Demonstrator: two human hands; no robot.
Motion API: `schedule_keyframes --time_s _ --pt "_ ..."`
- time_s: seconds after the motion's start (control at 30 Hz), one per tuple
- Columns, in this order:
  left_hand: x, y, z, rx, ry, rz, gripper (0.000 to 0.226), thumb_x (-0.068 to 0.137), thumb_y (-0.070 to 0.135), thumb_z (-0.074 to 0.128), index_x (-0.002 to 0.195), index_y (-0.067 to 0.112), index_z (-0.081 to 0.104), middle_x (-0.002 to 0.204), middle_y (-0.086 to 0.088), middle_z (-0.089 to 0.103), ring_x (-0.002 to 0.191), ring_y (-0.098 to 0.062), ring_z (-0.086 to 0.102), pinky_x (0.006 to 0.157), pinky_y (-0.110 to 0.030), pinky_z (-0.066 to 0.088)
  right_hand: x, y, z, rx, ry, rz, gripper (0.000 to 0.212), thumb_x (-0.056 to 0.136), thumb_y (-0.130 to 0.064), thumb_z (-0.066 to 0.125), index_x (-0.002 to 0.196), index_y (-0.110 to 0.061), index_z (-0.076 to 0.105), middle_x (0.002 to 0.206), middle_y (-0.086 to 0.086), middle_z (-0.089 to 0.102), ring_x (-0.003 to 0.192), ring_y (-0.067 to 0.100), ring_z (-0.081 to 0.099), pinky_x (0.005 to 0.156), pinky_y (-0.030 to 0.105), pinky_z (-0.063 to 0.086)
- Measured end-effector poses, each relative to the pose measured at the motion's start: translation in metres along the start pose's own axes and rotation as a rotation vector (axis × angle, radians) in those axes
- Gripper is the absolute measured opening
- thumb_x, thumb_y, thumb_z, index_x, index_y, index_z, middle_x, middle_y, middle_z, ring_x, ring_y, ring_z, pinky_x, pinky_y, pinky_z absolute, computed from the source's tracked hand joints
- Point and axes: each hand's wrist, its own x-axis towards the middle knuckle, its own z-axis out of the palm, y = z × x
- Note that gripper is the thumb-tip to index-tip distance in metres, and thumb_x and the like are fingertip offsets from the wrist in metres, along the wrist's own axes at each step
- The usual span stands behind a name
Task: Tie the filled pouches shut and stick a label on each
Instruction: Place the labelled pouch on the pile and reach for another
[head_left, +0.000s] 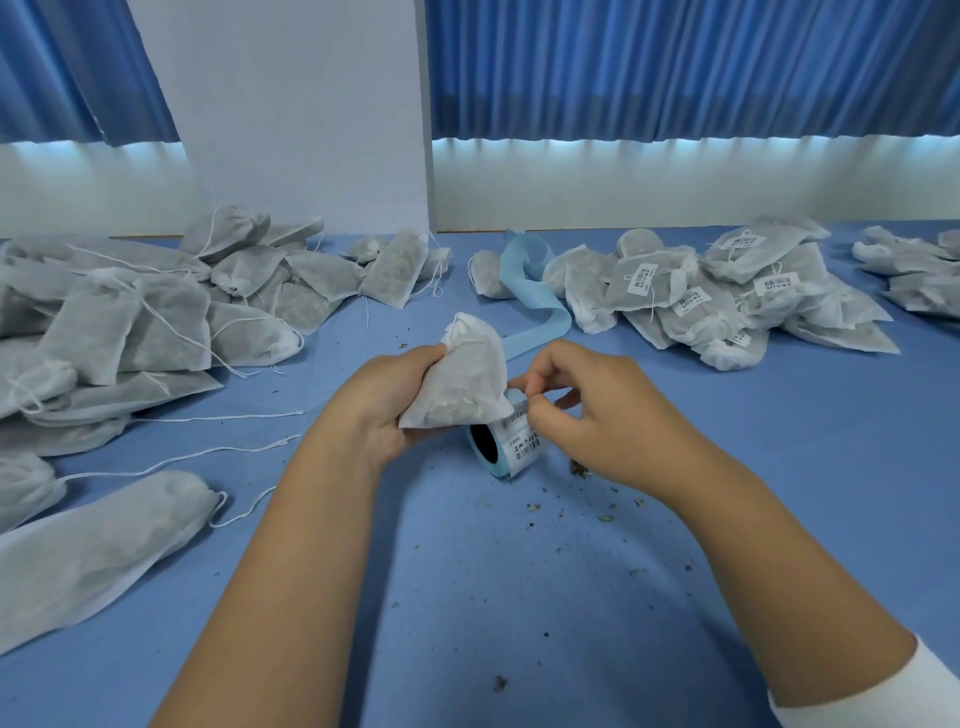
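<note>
Head view: blue table (519, 597), seen from above and behind both hands.
Left hand (397, 400): fingers curled round a filled pouch (465, 387), held clear of the table at centre, gathered neck pointing far.
Held pouch: white non-woven fabric, dark contents visible through it; no label visible on the facing side.
Right hand (587, 410): thumb and forefinger pressed together, pinching the edge of a label at the top of the label roll (511, 441); remaining fingers curled.
Label roll: lying on its side on the table, just near of the held pouch and touching its lower right corner; dark core facing left.
Label print: barcode plus lines of small characters; too small to read.
Backing strip (530, 296): pale blue, running from the roll toward the far edge.
Left pile (130, 317): pouches with loose white drawstrings, no labels visible.
Right pile (727, 296): pouches bearing white barcode labels; text unreadable.
Near-left pouch (98, 551): large, lying flat, string trailing right.
Table surface: scattered dark crumbs (582, 470) near the right hand.
Far background: blue curtains (675, 67), white wall.
</note>
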Motion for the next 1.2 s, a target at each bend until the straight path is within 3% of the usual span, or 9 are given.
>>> schedule_keyframes --time_s 0.13,0.2,0.27,0.33,0.4,0.5,0.7,0.93,1.2 --pt "-0.003 0.001 0.000 0.013 0.000 -0.007 0.028 0.100 0.014 0.055 0.118 -0.006 0.062 0.117 -0.024 0.069 0.111 -0.037 0.067 0.101 -0.056 0.049 0.001 -0.001 -0.005 0.214 -0.007 0.084 0.014 0.086 -0.029 0.048 0.075 -0.020 0.049 0.094 0.006 0.072 0.100 0.009 0.066 0.067 0.031 0.047" --pt "-0.003 0.001 0.000 0.016 0.010 0.013 0.027 0.100 0.015 0.056 0.116 -0.005 0.064 0.112 -0.022 0.071 0.105 -0.035 0.069 0.097 -0.053 0.053 0.004 0.002 -0.009 0.313 0.039 0.148 0.018 0.090 -0.024 0.047 0.075 -0.017 0.050 0.101 0.008 0.073 0.095 0.006 0.066 0.078 0.036 0.052" --pt "-0.005 0.002 0.002 0.091 0.042 0.077 0.023 0.100 0.019 0.057 0.105 0.000 0.068 0.088 -0.011 0.075 0.081 -0.022 0.073 0.072 -0.035 0.059 0.007 0.007 -0.013 0.403 0.179 0.200 0.017 0.092 -0.016 0.050 0.077 -0.018 0.056 0.103 -0.007 0.072 0.099 0.007 0.065 0.092 0.046 0.052" --pt "-0.008 0.004 0.005 0.270 0.112 0.192 0.024 0.099 0.029 0.058 0.087 0.010 0.066 0.070 0.001 0.069 0.062 -0.015 0.065 0.052 -0.023 0.047 0.009 0.011 -0.018 0.462 0.343 0.225 0.012 0.090 -0.015 0.058 0.085 -0.026 0.061 0.104 -0.016 0.066 0.096 0.002 0.062 0.095 0.046 0.051" --pt "-0.012 0.005 0.008 0.443 0.164 0.329 0.024 0.099 0.038 0.056 0.084 0.019 0.061 0.077 0.005 0.063 0.067 -0.014 0.059 0.058 -0.027 0.042 0.009 0.013 -0.019 0.509 0.384 0.234 0.020 0.087 -0.019 0.066 0.098 -0.036 0.063 0.109 -0.014 0.062 0.095 0.000 0.062 0.093 0.042 0.054" --pt "-0.017 0.005 0.013 0.496 0.117 0.442 0.013 0.097 0.040 0.058 0.096 0.027 0.061 0.090 0.007 0.066 0.078 -0.009 0.061 0.070 -0.028 0.045 0.009 0.011 -0.013 0.643 0.273 0.258 0.039 0.084 -0.022 0.072 0.113 -0.045 0.060 0.104 -0.008 0.069 0.098 0.005 0.066 0.083 0.032 0.059" --pt "-0.024 0.002 0.022 0.484 -0.017 0.492 0.011 0.096 0.038 0.061 0.101 0.028 0.064 0.086 0.012 0.072 0.076 -0.001 0.067 0.067 -0.020 0.050 0.008 0.002 0.004 0.785 0.187 0.225 0.056 0.086 -0.007 0.069 0.133 -0.031 0.050 0.092 0.004 0.076 0.086 0.013 0.072 0.070 0.023 0.058" --pt "-0.033 0.003 0.023 0.487 -0.144 0.431 0.028 0.092 0.036 0.067 0.116 0.022 0.063 0.105 -0.002 0.074 0.099 -0.020 0.071 0.094 -0.043 0.055 0.009 0.004 0.004 0.843 0.277 0.230 0.055 0.086 -0.003 0.071 0.133 -0.021 0.050 0.089 0.012 0.075 0.078 0.014 0.072 0.069 0.019 0.056" --pt "-0.034 0.003 0.021 0.486 -0.206 0.432 0.056 0.067 0.033 0.076 0.120 0.025 0.061 0.112 -0.002 0.072 0.104 -0.019 0.070 0.096 -0.047 0.055 0.011 0.006 0.004 0.881 0.316 0.237 0.050 0.085 -0.002 0.071 0.127 -0.021 0.054 0.083 0.007 0.075 0.073 0.011 0.070 0.068 0.020 0.056"
